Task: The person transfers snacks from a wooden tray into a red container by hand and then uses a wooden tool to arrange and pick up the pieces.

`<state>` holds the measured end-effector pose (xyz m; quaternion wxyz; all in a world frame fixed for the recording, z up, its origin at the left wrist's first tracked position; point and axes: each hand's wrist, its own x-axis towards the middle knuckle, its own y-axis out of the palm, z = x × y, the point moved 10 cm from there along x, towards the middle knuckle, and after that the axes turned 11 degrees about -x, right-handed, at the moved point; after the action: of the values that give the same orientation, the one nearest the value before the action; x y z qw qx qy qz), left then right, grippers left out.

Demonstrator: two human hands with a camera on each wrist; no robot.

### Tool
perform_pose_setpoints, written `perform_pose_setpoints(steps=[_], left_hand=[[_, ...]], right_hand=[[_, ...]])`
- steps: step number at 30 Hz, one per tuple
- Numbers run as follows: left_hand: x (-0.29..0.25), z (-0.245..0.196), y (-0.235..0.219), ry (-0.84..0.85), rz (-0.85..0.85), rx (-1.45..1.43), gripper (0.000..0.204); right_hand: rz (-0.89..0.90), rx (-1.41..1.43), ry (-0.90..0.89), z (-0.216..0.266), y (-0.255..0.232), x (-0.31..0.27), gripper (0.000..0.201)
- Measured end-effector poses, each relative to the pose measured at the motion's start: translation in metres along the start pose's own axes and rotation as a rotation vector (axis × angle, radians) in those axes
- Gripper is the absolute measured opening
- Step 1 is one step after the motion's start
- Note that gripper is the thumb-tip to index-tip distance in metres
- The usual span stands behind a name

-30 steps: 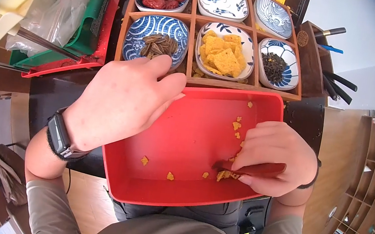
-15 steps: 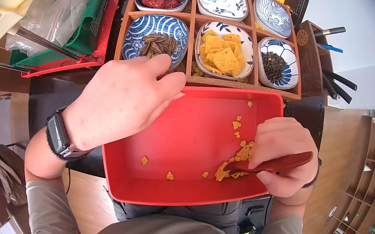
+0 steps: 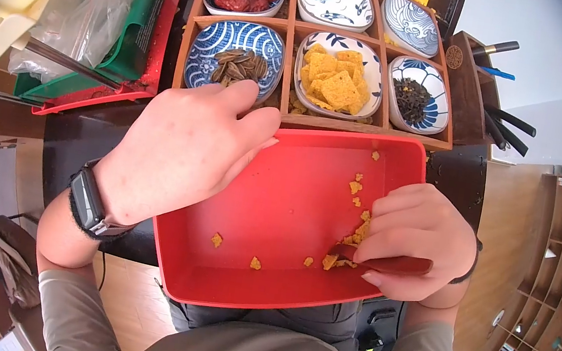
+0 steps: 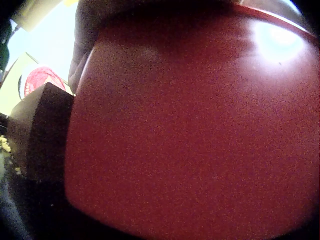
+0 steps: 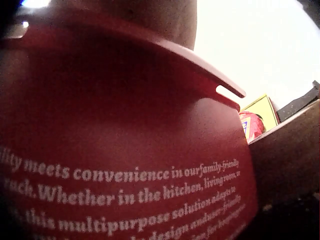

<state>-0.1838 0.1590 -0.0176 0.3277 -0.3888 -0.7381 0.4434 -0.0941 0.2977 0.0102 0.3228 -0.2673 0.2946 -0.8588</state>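
Observation:
A red bin lies tilted toward the person, its outer wall filling both wrist views. My left hand grips the bin's upper left rim, thumb side over the edge. My right hand, inside the bin's right part, pinches a dark red wooden spoon. The spoon's tip is among yellow crumbs in the lower right corner. A few single crumbs are scattered on the bin's lower side.
Behind the bin stands a wooden compartment tray holding bowls of red dates, seeds, yellow crisps and dark tea leaves. A green bin with plastic bags is at left, a pen box at right.
The right hand and spoon dipped away from the crumbs and back; the spoon handle now lies lower than half a second ago. The left hand has stayed on the rim.

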Motion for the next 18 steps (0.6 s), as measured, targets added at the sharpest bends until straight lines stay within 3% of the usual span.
perform_pose_setpoints(steps=[18], left_hand=[[0.0,0.0,-0.001,-0.002,-0.004,-0.011,0.018]], right_hand=[[0.075,-0.107,0.025,-0.004,0.013,-0.003,0.021]])
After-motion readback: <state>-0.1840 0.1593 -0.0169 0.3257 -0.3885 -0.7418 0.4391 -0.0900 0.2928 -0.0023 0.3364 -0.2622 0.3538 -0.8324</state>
